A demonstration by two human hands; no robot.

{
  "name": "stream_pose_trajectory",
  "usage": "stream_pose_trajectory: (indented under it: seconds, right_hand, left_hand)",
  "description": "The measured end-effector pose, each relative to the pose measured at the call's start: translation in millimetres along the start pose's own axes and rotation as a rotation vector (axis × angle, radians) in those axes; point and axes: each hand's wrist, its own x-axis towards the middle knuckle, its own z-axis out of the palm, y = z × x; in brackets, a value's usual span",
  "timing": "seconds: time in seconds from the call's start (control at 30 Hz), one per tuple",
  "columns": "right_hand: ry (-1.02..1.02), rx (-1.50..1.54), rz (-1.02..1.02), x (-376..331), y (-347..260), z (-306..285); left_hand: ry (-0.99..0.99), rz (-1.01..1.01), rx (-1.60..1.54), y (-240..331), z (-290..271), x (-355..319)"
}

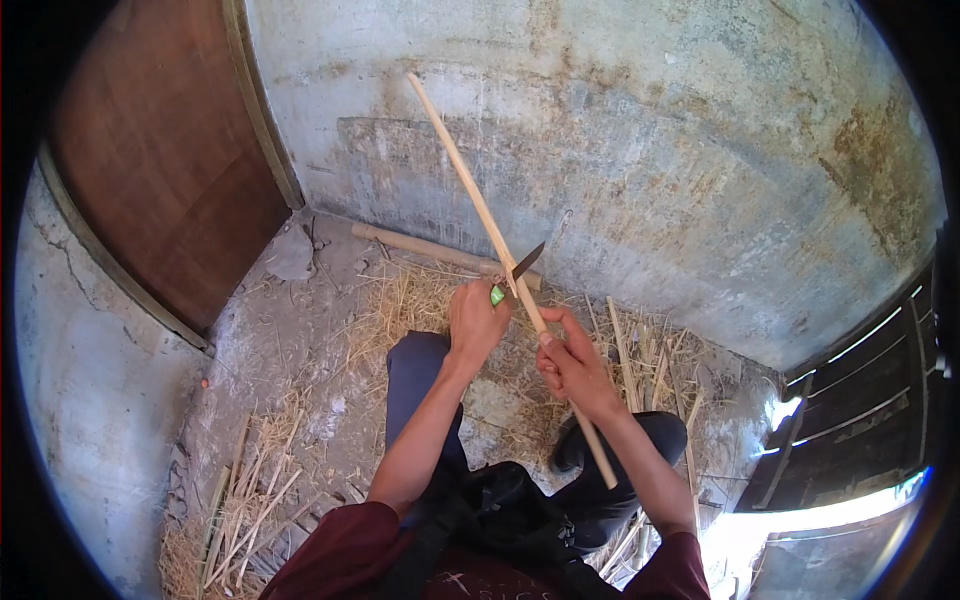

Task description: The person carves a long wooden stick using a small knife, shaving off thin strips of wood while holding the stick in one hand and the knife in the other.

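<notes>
A long pale wooden stick (455, 160), like split bamboo, slants from the upper middle down past my right knee. My right hand (580, 368) is closed around its lower half, and its tail end sticks out below the wrist. In my closed left hand (477, 320) is a knife (528, 260) with a dark blade and a bit of green handle showing. The blade lies across the stick, just above my right hand, with its tip pointing up and right. A small sliver seems raised at the blade.
A thick bamboo pole (425, 244) lies along the wall's foot. Straw-like shavings (390, 310) cover the floor, with bundles of thin strips (245, 500) at left and more strips (625, 350) at right. A brown door (165, 140) stands at left, a weathered wall (640, 180) ahead.
</notes>
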Motion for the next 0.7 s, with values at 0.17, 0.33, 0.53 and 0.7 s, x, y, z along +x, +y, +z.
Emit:
stream_pose_trajectory:
  seconds: [0.17,0.33,0.53,0.7]
  right_hand:
    - [0.037,-0.028,-0.034,-4,12,1]
    - [0.325,-0.913,-0.519,-2,31,-1]
    - [0.464,-1.411,-0.500,-8,32,-12]
    - [0.162,-0.450,-0.292,-1,32,-25]
  left_hand:
    - [-0.001,-0.016,0.150,2,5,-2]
    - [-0.020,-0.024,0.183,-2,8,-3]
    - [-0.036,0.062,0.270,17,-23,-6]
    - [0.013,0.010,0.210,6,-13,-1]
